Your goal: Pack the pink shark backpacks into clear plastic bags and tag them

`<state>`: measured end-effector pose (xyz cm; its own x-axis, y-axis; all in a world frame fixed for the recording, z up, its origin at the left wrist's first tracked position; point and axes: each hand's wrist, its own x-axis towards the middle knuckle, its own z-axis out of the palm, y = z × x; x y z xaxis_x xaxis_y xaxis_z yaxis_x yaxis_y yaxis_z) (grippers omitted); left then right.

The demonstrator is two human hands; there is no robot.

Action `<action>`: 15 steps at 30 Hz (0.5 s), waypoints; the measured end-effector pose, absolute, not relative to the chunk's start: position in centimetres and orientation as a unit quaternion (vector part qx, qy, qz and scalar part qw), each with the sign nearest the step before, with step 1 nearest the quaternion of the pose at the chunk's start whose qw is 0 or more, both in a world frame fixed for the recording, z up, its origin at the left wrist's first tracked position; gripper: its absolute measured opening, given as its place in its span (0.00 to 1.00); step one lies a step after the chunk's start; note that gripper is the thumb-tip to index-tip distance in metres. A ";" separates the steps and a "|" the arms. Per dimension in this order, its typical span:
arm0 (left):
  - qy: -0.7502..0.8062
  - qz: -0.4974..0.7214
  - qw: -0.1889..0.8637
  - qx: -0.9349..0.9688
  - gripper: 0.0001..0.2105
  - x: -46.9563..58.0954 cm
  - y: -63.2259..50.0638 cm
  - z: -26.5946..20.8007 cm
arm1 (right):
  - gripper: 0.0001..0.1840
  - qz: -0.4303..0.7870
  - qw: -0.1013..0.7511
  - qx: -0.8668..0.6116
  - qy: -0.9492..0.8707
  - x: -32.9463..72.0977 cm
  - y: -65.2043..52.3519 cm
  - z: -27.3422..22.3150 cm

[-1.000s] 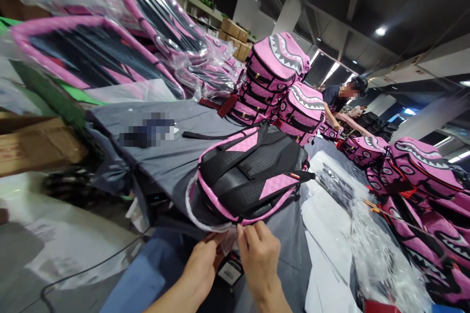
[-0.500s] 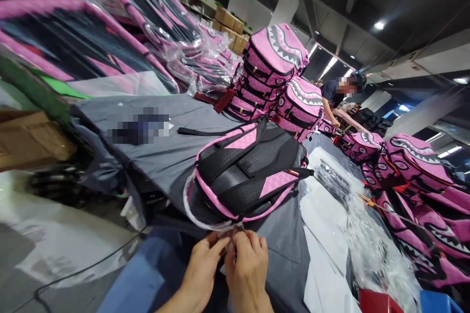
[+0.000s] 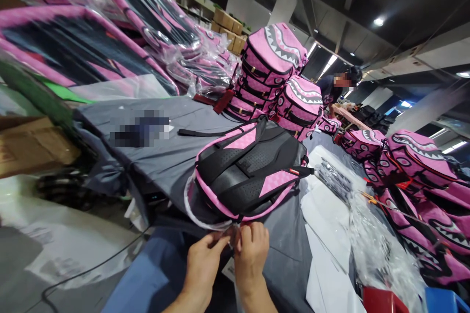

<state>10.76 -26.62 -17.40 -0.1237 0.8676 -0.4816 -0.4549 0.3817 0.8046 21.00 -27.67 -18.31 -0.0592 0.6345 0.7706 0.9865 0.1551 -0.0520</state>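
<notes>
A pink and black backpack (image 3: 249,166) lies on the grey-covered table (image 3: 150,156), its padded back panel and shoulder straps facing up. Along its near left edge curves a whitish band (image 3: 191,210), running toward my fingers. At the table's near edge, my left hand (image 3: 205,259) is closed in a pinch on a small piece of translucent plastic (image 3: 232,237). My right hand (image 3: 253,249) presses against the same piece from the other side, fingers curled. The fingers partly hide what they grip. Below them hangs a whitish printed tag (image 3: 229,270).
Stacked pink backpacks (image 3: 270,68) with shark-mouth prints stand behind, and more backpacks (image 3: 418,161) lie at right. Plastic-wrapped ones (image 3: 147,5) pile up at left. White sheets (image 3: 326,244) and clear bags (image 3: 378,249) lie on the right. A person (image 3: 334,88) stands farther back.
My right hand has turned slightly, its wrist shifting right and its knuckles rising. The whitish tag below the hands shows more now. The backpack stays put; the person behind has straightened somewhat.
</notes>
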 end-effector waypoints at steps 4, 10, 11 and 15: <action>0.532 0.511 0.639 0.218 0.18 10.5 -26.5 -16.8 | 0.08 -0.300 0.291 -0.557 -0.718 20.7 -28.1 -17.8; 0.518 0.480 0.668 0.234 0.21 10.1 -27.1 -15.4 | 0.06 -0.208 0.276 -0.555 -0.757 21.1 -28.7 -16.2; 0.516 0.475 0.673 0.234 0.22 9.7 -27.5 -15.3 | 0.04 -0.217 0.288 -0.555 -0.750 21.2 -28.6 -16.1; 0.521 0.479 0.681 0.189 0.28 8.7 -28.3 -15.9 | 0.12 -0.187 0.329 -0.566 -0.732 21.3 -28.2 -15.8</action>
